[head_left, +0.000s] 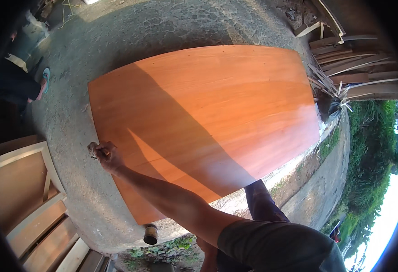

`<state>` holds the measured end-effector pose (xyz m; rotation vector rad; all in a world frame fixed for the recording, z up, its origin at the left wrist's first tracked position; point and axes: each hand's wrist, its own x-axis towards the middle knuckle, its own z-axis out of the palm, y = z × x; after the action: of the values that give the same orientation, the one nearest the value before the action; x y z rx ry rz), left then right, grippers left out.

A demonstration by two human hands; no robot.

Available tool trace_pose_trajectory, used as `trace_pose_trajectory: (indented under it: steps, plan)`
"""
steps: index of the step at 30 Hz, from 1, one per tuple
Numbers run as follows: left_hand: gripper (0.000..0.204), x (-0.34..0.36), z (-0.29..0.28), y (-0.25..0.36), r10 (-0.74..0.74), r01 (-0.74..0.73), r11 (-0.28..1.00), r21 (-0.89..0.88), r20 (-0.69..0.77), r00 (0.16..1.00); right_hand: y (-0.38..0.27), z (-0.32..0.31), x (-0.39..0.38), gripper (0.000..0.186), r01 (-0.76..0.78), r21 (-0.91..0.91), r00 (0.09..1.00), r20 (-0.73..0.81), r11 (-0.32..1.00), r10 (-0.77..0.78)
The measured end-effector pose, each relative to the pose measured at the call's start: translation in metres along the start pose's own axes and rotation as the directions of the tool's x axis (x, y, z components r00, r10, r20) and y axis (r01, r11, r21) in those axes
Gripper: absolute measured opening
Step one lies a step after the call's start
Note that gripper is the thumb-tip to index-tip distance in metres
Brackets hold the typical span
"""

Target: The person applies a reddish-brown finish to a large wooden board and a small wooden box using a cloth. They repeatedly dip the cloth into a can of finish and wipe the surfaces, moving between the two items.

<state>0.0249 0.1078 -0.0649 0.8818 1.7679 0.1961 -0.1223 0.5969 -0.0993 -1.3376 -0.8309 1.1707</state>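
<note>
My right hand [109,158] reaches across to the left edge of a large orange-brown wooden panel [208,104], fingers closed around a brush [92,150], its bristles at that edge. A broad shadow crosses the panel. Below the panel's front edge stands a small cylindrical can [150,233]. My left hand [204,247] is low at the bottom, partly behind my right arm, its fingers hidden.
A co-worker's sandalled foot [44,84] is at the upper left. Framed wooden panels [44,158] lie at the lower left. Loose timber strips [357,63] are piled at the upper right. Cracked concrete ground [185,22] surrounds the panel, with plants [366,136] at right.
</note>
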Motion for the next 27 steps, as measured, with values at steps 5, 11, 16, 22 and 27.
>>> trace_pose_trajectory:
  steps: [5, 11, 16, 22, 27]
  plan:
    - [0.038, 0.008, 0.005, 0.020, 0.060, -0.048, 0.977, 0.207, -0.055, 0.997, -0.037, -0.145, 0.040, 0.020, -0.155, -0.360, 0.983, 0.038, 0.920, 0.180]
    - [0.036, -0.001, 0.022, 0.120, -0.074, 0.072, 0.800, 0.595, -0.021, 0.997, -0.088, -0.417, 0.103, 0.026, -0.118, -0.499, 0.993, -0.033, 0.859, 0.117]
    - [0.035, -0.004, 0.081, 0.135, -0.088, 0.046, 0.717, 0.696, 0.025, 0.996, -0.099, -0.671, 0.154, 0.025, -0.137, -0.374, 0.975, -0.216, 0.917, 0.058]
    - [0.034, -0.015, 0.142, 0.134, -0.089, 0.048, 0.596, 0.801, 0.007, 0.996, -0.146, -0.900, 0.192, 0.020, -0.190, -0.471, 0.942, -0.334, 0.862, 0.025]
    - [0.033, -0.031, 0.186, 0.127, -0.014, -0.078, 0.513, 0.855, 0.099, 0.995, -0.170, -1.052, 0.218, 0.027, -0.280, -0.661, 0.895, -0.442, 0.696, -0.060]
